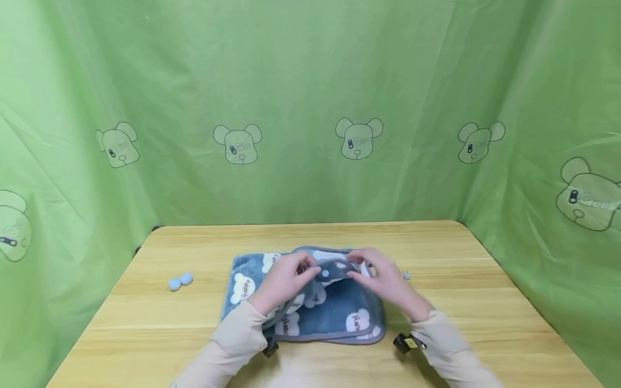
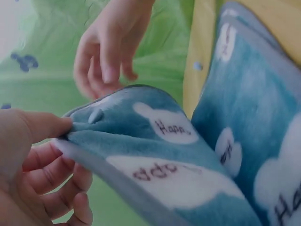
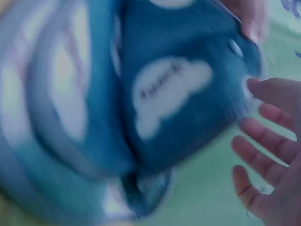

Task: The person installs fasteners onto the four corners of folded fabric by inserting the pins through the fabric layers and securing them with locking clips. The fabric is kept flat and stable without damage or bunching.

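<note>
A plush teal blanket (image 1: 330, 312) with white clouds, lettering and a grey border lies folded on the table, one edge raised. My left hand (image 1: 289, 276) pinches that raised edge between thumb and fingers; the left wrist view shows the grip near a blanket corner (image 2: 80, 125). A small light-blue round piece (image 1: 325, 274) sits on the raised part, close to the left thumb. At the edge's other side is my right hand (image 1: 383, 277). Its fingers are spread and loosely bent, thumb tip (image 3: 254, 87) right at the border in the blurred right wrist view.
Two light-blue round pieces (image 1: 180, 281) lie together on the wooden table (image 1: 145, 323) at the left. Another small blue piece (image 1: 406, 275) lies right of the blanket. Green curtains (image 1: 301, 188) with bear-head prints stand behind and on both sides.
</note>
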### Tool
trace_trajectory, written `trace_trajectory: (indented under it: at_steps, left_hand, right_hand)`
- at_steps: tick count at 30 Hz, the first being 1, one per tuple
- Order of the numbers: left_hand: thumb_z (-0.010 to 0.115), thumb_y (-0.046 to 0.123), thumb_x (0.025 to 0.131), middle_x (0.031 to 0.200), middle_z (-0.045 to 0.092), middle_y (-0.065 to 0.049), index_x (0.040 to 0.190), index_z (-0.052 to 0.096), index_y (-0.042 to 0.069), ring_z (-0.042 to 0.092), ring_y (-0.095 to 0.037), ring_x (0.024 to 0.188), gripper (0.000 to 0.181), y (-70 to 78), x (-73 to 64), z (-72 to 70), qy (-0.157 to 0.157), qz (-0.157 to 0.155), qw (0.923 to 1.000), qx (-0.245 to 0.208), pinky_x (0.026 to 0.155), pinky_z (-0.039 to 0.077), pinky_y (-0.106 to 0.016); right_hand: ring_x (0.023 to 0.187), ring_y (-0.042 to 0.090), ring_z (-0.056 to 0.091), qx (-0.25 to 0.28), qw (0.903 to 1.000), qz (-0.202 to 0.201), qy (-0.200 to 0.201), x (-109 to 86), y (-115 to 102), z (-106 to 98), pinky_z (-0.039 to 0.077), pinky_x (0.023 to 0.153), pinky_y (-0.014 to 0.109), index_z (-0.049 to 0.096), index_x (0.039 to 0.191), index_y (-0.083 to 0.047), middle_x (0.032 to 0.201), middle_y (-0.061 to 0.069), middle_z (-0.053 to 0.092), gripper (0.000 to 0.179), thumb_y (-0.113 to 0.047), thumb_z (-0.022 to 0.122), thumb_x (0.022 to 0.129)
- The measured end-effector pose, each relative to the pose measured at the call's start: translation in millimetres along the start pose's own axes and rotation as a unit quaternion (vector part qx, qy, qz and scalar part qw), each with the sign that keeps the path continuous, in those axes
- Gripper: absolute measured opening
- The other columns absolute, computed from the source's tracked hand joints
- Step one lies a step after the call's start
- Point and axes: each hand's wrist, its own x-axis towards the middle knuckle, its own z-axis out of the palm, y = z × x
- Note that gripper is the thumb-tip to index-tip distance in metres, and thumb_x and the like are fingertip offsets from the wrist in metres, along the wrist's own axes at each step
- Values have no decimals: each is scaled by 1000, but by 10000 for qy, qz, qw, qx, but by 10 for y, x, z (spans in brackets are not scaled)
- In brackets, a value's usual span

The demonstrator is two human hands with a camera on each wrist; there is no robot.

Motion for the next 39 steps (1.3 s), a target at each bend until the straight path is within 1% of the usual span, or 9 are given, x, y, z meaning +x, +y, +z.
trace_trajectory:
  at_steps: [3,8,13,16,20,27,30,35,39]
  left_hand:
    - [66,26,93,73,62,3,87,64,15,51,-6,64,13,-114,36,-58,205,-317,9985,-408,59,45,-21]
    - [67,26,92,72,61,1,87,65,12,50,-7,64,16,-380,98,-125,607,-807,9937,-478,60,44,-22]
    - [69,25,90,68,56,1,84,64,10,47,-9,61,17,-660,122,-131,791,-1290,9873,-493,59,41,-23]
    - [69,24,90,68,54,3,82,63,10,47,-9,61,17,-788,115,-121,699,-1647,9823,-556,59,40,-23]
    - [70,22,89,68,52,3,80,63,9,46,-11,63,17,-899,108,-105,544,-1920,9782,-575,59,39,-24]
    - [72,21,87,73,59,-2,87,62,8,51,-12,64,16,-962,94,-82,218,-2260,9726,-504,58,42,-23]
    - [72,20,87,71,57,-1,94,61,6,50,-11,61,19,-960,99,-95,322,-2308,9701,-672,55,41,-23]
    - [72,21,87,67,51,1,103,61,5,45,-11,57,24,-876,129,-210,499,-2042,9749,-727,52,39,-25]
    - [71,20,88,73,56,-2,105,62,6,51,-12,63,24,-689,130,-289,524,-1757,9804,-724,57,44,-26]
  right_hand:
    - [88,23,63,-166,9974,672,-193,23,126,-180,52,70,32,66,111,-4,99,11,70,31,-13,75,82]
    - [85,26,62,-520,9847,1616,-394,-9,421,-458,50,69,32,65,110,-1,96,14,69,26,-14,70,88]
    - [76,21,60,-801,9736,2012,-719,-139,692,-640,48,68,33,66,100,2,88,15,69,18,-7,69,85]
    - [73,19,59,-854,9664,2178,-1061,-229,823,-675,49,66,34,66,97,3,83,14,68,16,-3,69,83]
    - [72,19,59,-793,9564,2388,-1484,-304,937,-671,48,64,33,66,96,3,79,10,66,16,-2,67,81]
    - [70,17,56,-843,9397,2672,-1962,-370,1043,-592,46,62,31,65,93,0,79,9,64,18,-13,72,82]
    - [66,15,55,-912,9355,2795,-1958,-392,1084,-552,45,60,31,65,89,-3,77,7,64,16,-14,73,83]
    - [63,14,54,-822,9344,2876,-1932,-400,1092,-516,44,58,30,63,86,-4,75,7,64,10,-11,70,84]
    - [65,15,54,-789,9344,2883,-1936,-394,1073,-506,44,59,30,64,86,-4,75,6,63,7,-9,69,84]
